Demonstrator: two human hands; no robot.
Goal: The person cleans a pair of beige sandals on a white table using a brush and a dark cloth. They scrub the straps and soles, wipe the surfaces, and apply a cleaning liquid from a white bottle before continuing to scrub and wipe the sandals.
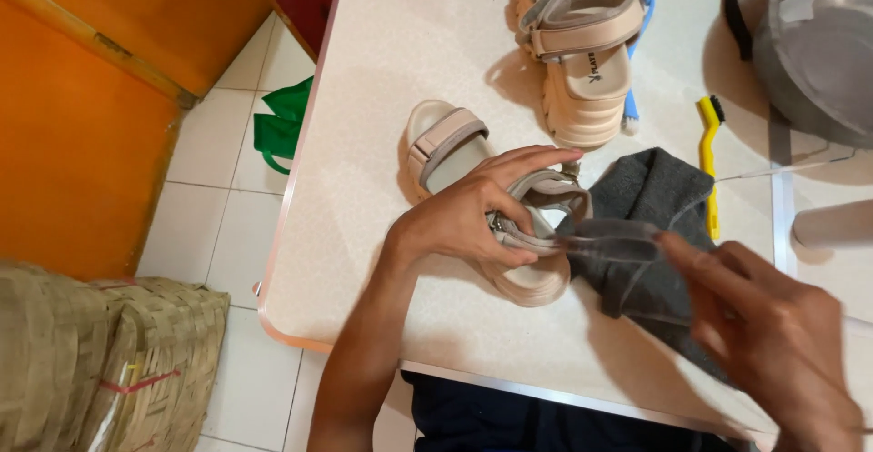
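Far left of the hands, woven baskets [100,352] stand on the tiled floor, contents hidden. The left hand [477,215] lies curled over a beige sandal [491,202] on the worktop [382,97], fingers closed on its rear strap; the sandal's long axis runs from upper left to lower right. Just right of it lies a grey cloth [650,206]. The right hand [764,334], blurred, pinches a strap end [609,238]. Beyond the hands rest a second sandal [582,43], a yellow brush [709,156] and a metal bowl [818,43].
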